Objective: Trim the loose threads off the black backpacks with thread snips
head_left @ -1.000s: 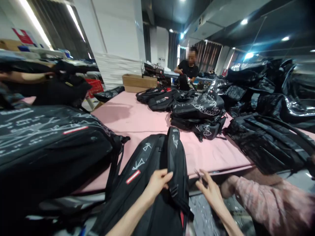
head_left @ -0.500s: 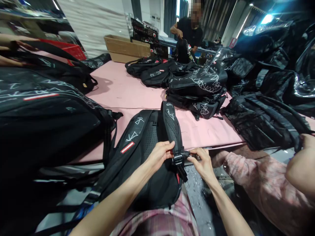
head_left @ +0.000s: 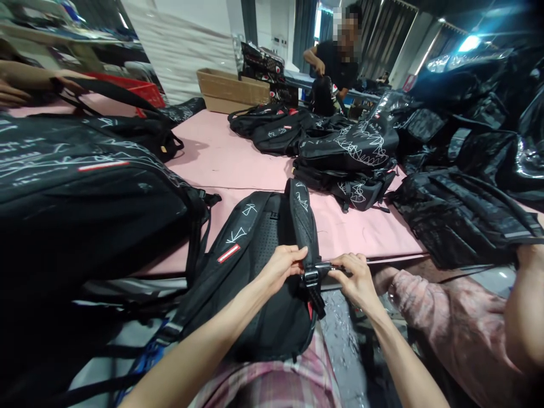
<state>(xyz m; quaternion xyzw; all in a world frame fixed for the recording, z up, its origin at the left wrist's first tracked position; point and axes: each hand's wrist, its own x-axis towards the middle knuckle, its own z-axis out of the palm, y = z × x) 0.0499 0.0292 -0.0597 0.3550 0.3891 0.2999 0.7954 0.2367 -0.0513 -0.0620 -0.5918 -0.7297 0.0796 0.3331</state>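
Note:
A black backpack (head_left: 250, 266) with white markings and a small red-and-white tag leans from my lap onto the edge of the pink table (head_left: 238, 170). Its padded shoulder strap (head_left: 302, 218) runs up the right side. My left hand (head_left: 284, 266) pinches the strap's lower end, just left of a black buckle (head_left: 312, 277). My right hand (head_left: 357, 277) is closed on the short strap piece that sticks out of the buckle to the right. The two hands sit a few centimetres apart, on either side of the buckle.
More black backpacks lie stacked at mid-table (head_left: 348, 158) and at left (head_left: 85, 198). Shiny black plastic-wrapped bags (head_left: 463, 215) pile up at right. A cardboard box (head_left: 229, 90) stands at the far end, where a person (head_left: 335, 62) handles a bag. Another person's arm (head_left: 527, 306) shows at right.
My right hand came in from open and free to grip the strap at the buckle. My left hand slid down the shoulder strap to the buckle. The view tilted downward.

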